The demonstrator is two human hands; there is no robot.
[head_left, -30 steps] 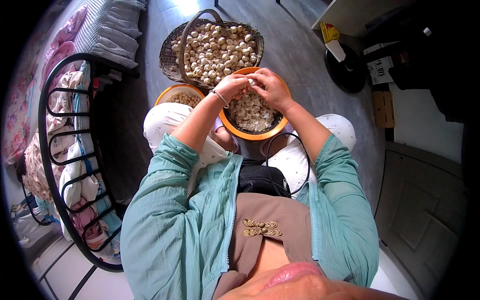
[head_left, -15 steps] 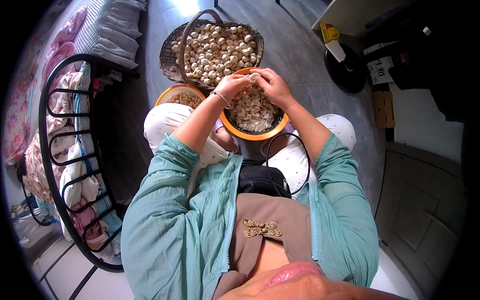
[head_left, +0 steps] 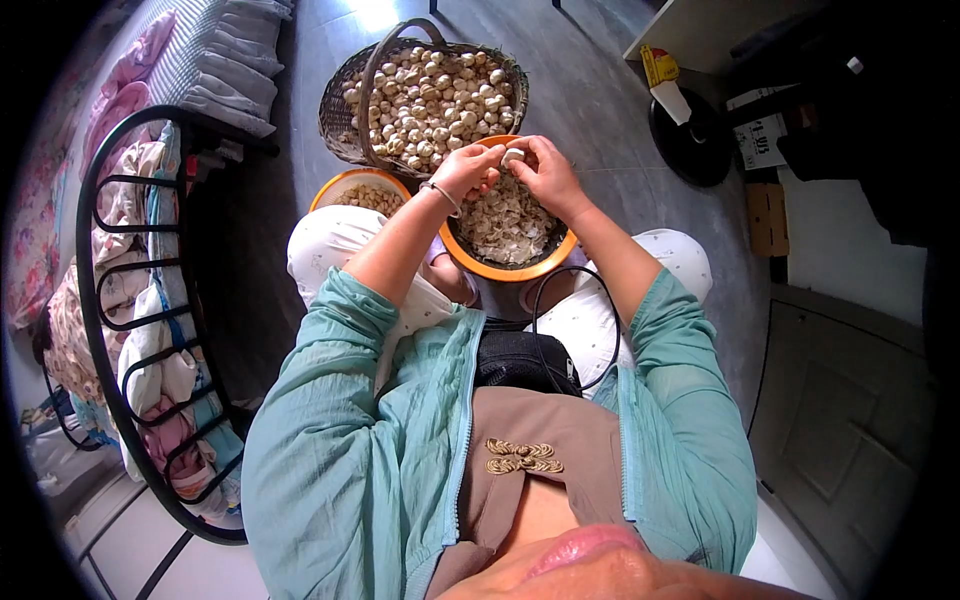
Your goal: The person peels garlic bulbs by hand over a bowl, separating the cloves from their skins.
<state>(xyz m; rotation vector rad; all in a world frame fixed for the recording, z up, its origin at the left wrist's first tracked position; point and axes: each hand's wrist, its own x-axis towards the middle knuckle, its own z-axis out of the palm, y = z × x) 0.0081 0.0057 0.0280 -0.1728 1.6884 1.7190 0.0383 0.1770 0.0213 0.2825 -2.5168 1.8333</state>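
Observation:
My right hand (head_left: 546, 175) grips a pale garlic bulb (head_left: 513, 157) between thumb and fingers, over the far side of an orange-rimmed bowl (head_left: 493, 270). My left hand (head_left: 468, 173), with a bracelet at the wrist, is beside it with its fingers curled together; what they pinch, if anything, is too small to tell. Papery garlic skins (head_left: 505, 225) fill much of the bowl. Just beyond my hands stands a wicker basket (head_left: 340, 120) full of whole garlic bulbs (head_left: 430, 105). A smaller orange-rimmed bowl (head_left: 325, 192) of loose cloves (head_left: 370, 197) sits left of my left wrist.
A black metal rail (head_left: 90, 250) with clothes behind it is on the left. At the upper right, a round black base (head_left: 690, 150) stands on the grey floor (head_left: 620, 110) near a small brown box (head_left: 768, 218). A black pouch (head_left: 525, 360) rests at my waist.
My left hand has shifted slightly and its fingers have drawn a little away from the bulb. The bulb has turned slightly in my right hand.

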